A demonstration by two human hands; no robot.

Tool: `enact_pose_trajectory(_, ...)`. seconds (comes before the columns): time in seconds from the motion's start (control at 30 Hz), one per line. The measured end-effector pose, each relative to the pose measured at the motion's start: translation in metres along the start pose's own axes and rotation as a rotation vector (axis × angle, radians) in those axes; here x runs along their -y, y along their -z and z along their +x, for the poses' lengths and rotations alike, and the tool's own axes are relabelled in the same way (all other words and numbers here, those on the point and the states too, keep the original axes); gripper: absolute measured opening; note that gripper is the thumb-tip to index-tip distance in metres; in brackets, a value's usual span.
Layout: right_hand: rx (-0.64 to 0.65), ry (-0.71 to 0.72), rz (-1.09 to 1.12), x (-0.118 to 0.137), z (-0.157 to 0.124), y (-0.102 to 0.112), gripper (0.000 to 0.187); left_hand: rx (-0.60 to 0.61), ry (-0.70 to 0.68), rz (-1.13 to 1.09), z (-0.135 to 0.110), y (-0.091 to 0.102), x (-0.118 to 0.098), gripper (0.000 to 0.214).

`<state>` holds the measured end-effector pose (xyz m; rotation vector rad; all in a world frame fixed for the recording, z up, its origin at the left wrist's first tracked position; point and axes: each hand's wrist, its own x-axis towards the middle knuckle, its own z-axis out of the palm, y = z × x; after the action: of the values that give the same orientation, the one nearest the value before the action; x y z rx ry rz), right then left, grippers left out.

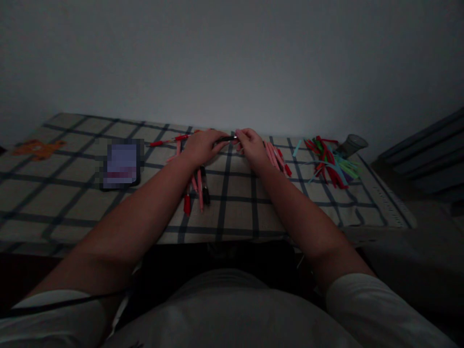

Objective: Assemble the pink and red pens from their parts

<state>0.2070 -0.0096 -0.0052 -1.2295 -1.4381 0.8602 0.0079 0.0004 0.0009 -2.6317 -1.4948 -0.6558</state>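
My left hand (200, 146) and my right hand (251, 145) meet near the far edge of a checked tablecloth (72, 193). Both are closed on the ends of one dark pen (225, 138) held level between them. Under my left wrist lie several pink, red and black pens (197, 189). By my right hand lies a second bunch of pink and red pens (277, 157). One red pen (168, 141) lies alone to the left of my left hand.
A heap of red, green and blue strips (331, 164) lies at the right, with a small grey jar (351, 145) behind it. A dark flat device (121, 164) sits at the left. An orange shape (39, 147) lies at the far left. A pale wall rises behind.
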Motion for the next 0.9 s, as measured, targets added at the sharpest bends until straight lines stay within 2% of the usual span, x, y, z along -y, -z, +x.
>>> enact_pose_trajectory(0.13,0.042,0.07,-0.214,0.006,-0.005,0.007,0.059,-0.022,-0.004,-0.015,0.0,0.0,0.003,0.039)
enact_pose_trajectory(0.3,0.124,0.055,-0.225,-0.002,-0.002,0.006,0.071,-0.037,-0.005,-0.021,0.001,-0.001,0.002,0.034)
enact_pose_trajectory(0.57,0.182,-0.025,-0.178,-0.003,0.0,0.003,0.073,-0.033,-0.033,0.005,0.003,-0.005,0.005,0.034)
enact_pose_trajectory(0.9,0.121,0.028,-0.269,-0.004,0.003,0.008,0.068,0.043,-0.04,0.088,0.001,-0.001,-0.002,0.042)
